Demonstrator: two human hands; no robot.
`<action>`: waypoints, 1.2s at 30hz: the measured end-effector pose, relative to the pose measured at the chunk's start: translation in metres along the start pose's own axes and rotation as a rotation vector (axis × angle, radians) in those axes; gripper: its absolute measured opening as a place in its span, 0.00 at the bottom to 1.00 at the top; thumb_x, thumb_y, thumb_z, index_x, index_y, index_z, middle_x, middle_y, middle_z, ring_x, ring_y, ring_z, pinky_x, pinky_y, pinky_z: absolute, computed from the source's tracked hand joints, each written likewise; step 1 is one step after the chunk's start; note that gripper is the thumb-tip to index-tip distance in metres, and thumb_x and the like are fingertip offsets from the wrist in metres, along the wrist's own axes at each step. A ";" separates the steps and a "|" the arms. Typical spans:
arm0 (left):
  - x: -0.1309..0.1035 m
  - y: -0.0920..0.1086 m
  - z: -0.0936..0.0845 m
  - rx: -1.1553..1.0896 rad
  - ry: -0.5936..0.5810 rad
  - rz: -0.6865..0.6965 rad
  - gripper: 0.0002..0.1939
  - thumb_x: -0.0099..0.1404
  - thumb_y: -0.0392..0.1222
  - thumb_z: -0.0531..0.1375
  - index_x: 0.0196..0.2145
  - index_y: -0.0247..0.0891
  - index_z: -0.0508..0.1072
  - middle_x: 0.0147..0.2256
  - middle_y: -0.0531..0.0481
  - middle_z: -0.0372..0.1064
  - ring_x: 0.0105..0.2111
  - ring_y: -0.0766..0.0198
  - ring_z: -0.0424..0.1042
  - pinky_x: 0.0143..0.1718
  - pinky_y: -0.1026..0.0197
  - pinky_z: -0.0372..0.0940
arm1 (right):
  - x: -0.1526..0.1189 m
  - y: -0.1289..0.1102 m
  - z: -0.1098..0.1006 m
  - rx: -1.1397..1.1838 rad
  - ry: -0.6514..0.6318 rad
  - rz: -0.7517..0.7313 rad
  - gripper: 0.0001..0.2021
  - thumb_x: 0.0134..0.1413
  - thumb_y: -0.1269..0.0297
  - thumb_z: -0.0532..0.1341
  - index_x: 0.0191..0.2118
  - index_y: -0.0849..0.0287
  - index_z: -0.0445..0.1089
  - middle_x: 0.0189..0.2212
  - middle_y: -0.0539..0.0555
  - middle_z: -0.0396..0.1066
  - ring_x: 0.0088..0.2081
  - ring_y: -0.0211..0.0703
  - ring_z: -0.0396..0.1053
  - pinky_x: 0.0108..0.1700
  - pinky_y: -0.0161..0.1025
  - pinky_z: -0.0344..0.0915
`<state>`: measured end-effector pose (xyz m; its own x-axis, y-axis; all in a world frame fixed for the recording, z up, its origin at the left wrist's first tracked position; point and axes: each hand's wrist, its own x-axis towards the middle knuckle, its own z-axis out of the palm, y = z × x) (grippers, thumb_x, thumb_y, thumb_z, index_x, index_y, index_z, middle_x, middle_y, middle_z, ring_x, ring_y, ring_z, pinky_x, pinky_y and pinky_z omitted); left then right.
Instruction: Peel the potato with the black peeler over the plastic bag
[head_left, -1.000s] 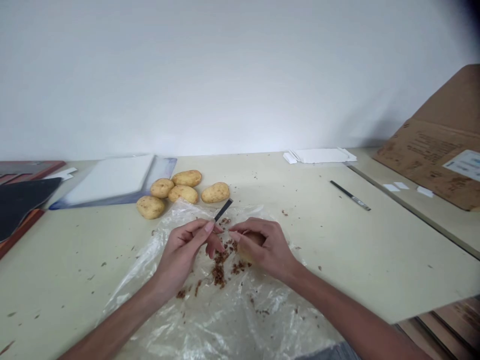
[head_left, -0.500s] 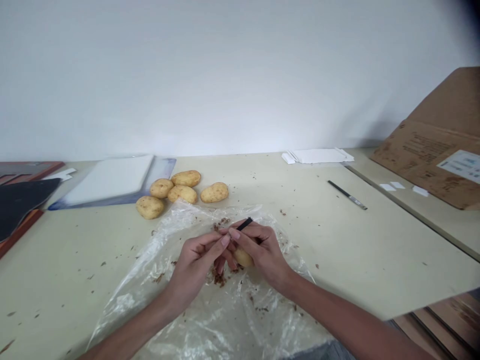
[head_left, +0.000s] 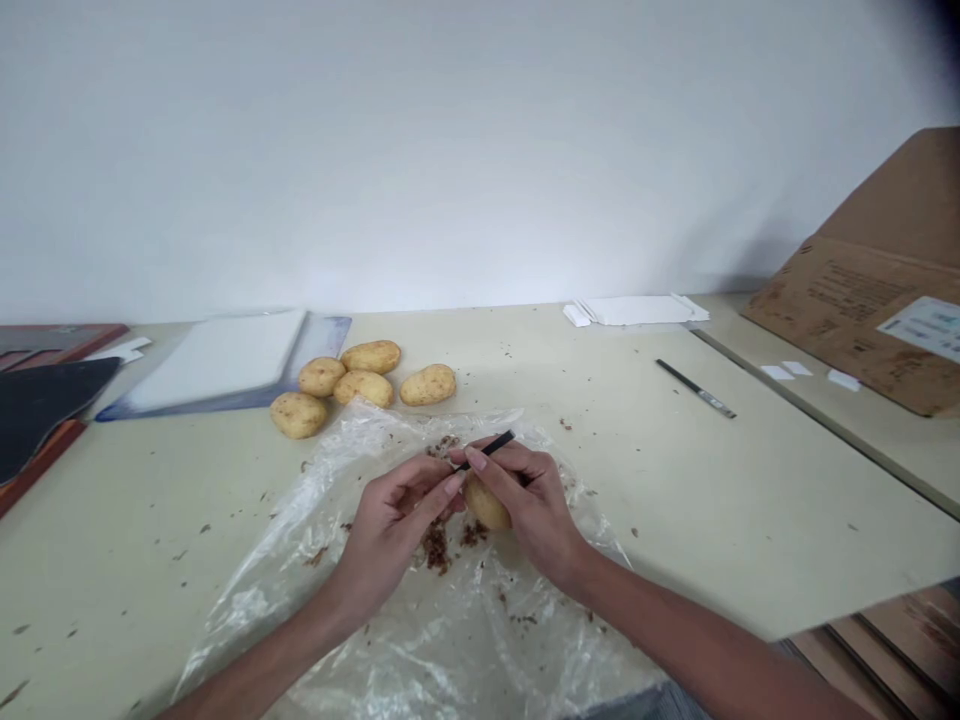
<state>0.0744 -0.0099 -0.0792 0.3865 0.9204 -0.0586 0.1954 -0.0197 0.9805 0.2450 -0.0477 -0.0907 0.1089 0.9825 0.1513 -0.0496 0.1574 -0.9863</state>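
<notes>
My right hand (head_left: 536, 510) is closed round a potato (head_left: 487, 503) and also pinches a thin black stick-like tool (head_left: 495, 443) with its thumb. The near end of the tool meets the fingertips of my left hand (head_left: 401, 515), which are pressed together on it. Both hands are over a crumpled clear plastic sheet (head_left: 442, 640). Brown crumbs (head_left: 435, 545) lie on the sheet below the fingers. Several potatoes (head_left: 364, 388) rest on the table just beyond the sheet, left of centre.
A slim black knife-like tool (head_left: 696, 388) lies on the table (head_left: 750, 500) at the right. Behind are flat white pieces (head_left: 637, 310) and a cardboard box (head_left: 862, 300). At the left, a white pad (head_left: 217, 360) lies near a black sheet (head_left: 52, 400).
More of the black tool shows beyond my fingers. My left fingers have drawn back from the potato, so more of it and the crumbs is visible.
</notes>
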 end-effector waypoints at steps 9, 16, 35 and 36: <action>0.008 0.025 -0.038 0.166 0.345 0.118 0.33 0.59 0.65 0.68 0.44 0.28 0.79 0.31 0.49 0.72 0.28 0.84 0.64 0.31 0.83 0.63 | 0.002 0.006 -0.003 -0.309 0.024 -0.025 0.33 0.60 0.40 0.70 0.55 0.68 0.74 0.50 0.55 0.70 0.40 0.20 0.71 0.40 0.16 0.66; -0.002 0.052 -0.061 0.314 0.254 0.128 0.29 0.56 0.63 0.69 0.30 0.27 0.79 0.24 0.49 0.68 0.27 0.83 0.64 0.32 0.84 0.63 | -0.005 0.019 0.001 -0.630 0.017 -0.395 0.37 0.54 0.55 0.77 0.64 0.60 0.63 0.51 0.51 0.69 0.45 0.21 0.71 0.50 0.20 0.68; 0.000 0.078 -0.048 0.358 -0.155 0.150 0.25 0.59 0.62 0.67 0.36 0.33 0.83 0.33 0.49 0.76 0.30 0.79 0.74 0.29 0.83 0.64 | 0.016 -0.027 -0.007 -0.927 0.100 -1.075 0.10 0.72 0.68 0.62 0.48 0.67 0.80 0.46 0.53 0.72 0.46 0.19 0.69 0.47 0.17 0.66; 0.003 0.075 -0.048 0.347 -0.158 0.177 0.26 0.59 0.62 0.68 0.39 0.34 0.84 0.36 0.49 0.77 0.34 0.78 0.77 0.32 0.83 0.67 | 0.015 -0.028 -0.007 -0.911 0.097 -1.035 0.11 0.73 0.69 0.61 0.48 0.68 0.80 0.45 0.54 0.72 0.45 0.19 0.69 0.46 0.16 0.66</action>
<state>0.0473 0.0101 0.0031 0.5698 0.8202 0.0503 0.3956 -0.3274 0.8581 0.2545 -0.0385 -0.0613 -0.2321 0.4424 0.8663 0.7518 0.6467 -0.1288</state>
